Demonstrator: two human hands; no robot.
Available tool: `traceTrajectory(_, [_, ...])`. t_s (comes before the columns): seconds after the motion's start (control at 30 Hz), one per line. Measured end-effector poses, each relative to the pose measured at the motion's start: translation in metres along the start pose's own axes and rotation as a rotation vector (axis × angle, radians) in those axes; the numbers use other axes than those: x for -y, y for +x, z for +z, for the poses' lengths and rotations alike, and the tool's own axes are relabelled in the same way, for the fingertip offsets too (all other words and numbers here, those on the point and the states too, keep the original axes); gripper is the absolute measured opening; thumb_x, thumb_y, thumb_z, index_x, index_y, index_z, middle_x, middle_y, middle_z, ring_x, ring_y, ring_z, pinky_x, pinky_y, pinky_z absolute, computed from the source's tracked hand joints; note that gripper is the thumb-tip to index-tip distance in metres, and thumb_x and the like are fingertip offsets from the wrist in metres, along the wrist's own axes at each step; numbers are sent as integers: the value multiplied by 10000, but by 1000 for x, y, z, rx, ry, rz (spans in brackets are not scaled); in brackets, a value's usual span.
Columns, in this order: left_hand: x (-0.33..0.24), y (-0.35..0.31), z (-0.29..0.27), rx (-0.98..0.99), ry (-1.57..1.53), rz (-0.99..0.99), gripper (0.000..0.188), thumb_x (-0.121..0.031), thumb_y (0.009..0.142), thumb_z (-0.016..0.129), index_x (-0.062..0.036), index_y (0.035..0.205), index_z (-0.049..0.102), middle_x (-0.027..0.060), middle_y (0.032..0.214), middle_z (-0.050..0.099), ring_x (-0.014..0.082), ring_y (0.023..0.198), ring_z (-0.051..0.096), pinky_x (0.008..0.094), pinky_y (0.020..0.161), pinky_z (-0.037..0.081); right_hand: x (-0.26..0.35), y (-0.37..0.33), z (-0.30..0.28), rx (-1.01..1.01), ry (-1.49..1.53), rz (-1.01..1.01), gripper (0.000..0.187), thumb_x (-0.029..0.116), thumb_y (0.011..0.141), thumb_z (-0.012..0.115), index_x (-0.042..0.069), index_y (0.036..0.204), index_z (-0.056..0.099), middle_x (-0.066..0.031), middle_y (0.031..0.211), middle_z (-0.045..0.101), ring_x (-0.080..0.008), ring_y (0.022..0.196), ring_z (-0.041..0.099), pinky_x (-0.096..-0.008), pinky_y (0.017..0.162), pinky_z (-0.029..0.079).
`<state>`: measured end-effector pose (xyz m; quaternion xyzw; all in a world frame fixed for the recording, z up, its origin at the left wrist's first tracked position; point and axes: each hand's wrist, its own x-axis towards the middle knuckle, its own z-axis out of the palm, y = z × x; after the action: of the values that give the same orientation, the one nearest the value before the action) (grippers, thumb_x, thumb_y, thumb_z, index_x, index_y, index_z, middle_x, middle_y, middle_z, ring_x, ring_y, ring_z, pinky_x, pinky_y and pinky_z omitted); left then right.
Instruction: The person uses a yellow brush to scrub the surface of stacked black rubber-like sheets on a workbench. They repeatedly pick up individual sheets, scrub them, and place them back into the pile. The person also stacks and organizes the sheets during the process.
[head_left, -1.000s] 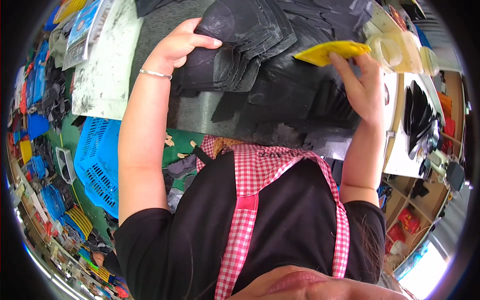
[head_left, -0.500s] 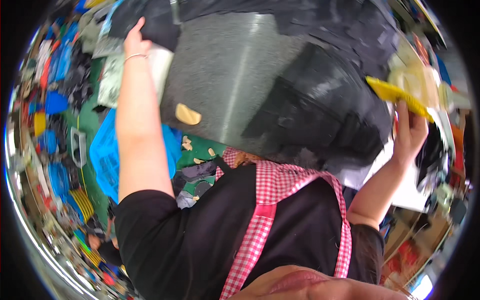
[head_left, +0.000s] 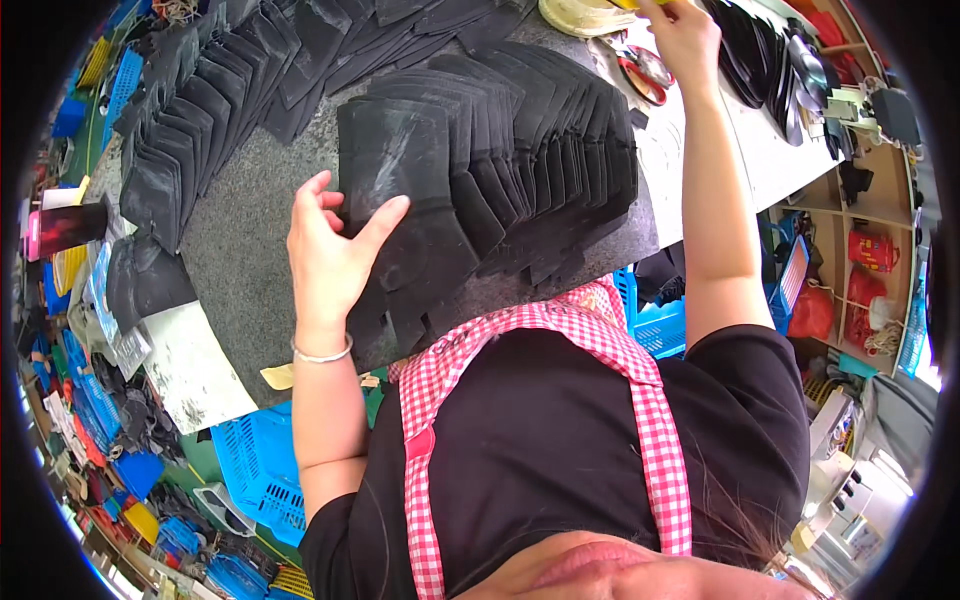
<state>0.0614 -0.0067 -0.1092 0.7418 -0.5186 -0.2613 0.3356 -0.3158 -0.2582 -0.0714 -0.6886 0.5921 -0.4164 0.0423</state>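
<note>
My left hand (head_left: pixel 335 245), thumb and fingers apart, is at the left edge of a fanned stack of black sheet pieces (head_left: pixel 405 165), its thumb over the nearest piece. I cannot see it gripping any of them. At the top right my right hand (head_left: pixel 688 38) pinches a flat yellow object (head_left: pixel 626 3), mostly cut off by the picture's upper edge. Beside that hand is a cream-coloured container (head_left: pixel 583 17). Scissors with red-and-black handles (head_left: pixel 645 75) lie just below it.
More overlapping black pieces (head_left: pixel 215 100) cover the table's far left side. The grey tabletop (head_left: pixel 240 250) shows between the piles. Dark curved pieces (head_left: pixel 755 70) lie at the right, near a shelf unit (head_left: pixel 870 205). A blue basket (head_left: pixel 262 460) stands below the table's left edge.
My left hand has come down from the far left to the fanned stack. My right hand has moved up and away with the yellow object. The view has shifted.
</note>
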Motion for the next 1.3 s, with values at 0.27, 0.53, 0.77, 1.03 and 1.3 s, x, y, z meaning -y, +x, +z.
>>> traceTrajectory(0.27, [-1,-3,7,-47,36,70,978,-481,665,953,59,1377,557,136,1098,618,211,877,568,347,796,525,-14,14,34,157,-133,-11,259,236,898,724,-22,907,738,-226,762,700,-300,674,690,-446,653,520])
traceTrajectory(0.53, [-9,-11,14,-136,172,187,833,-432,665,957,20,1267,601,175,1155,598,334,1102,578,457,987,479,-62,29,49,63,871,512,215,97,979,638,-59,1125,659,-140,922,726,-192,705,702,-258,570,545])
traceTrajectory(0.77, [-20,-12,9,-38,-7,144,696,-325,701,948,27,1176,580,174,1106,654,312,1026,640,443,926,520,-115,33,49,45,969,490,229,12,978,665,-112,1158,597,-222,996,724,-308,868,764,-311,781,650])
traceTrajectory(1.03, [36,16,-57,307,-1016,-129,474,20,855,760,52,1294,584,123,1180,719,197,1063,702,343,959,557,-53,-4,34,443,1371,690,159,18,973,663,-120,1040,622,-228,942,707,-317,834,749,-288,700,656])
traceTrajectory(1.3, [53,34,-28,260,-827,-25,567,-20,808,847,49,1296,566,117,1191,699,188,1062,690,336,961,565,125,-62,36,896,1076,311,221,95,983,675,-74,1125,680,-153,988,744,-190,787,722,-262,677,580])
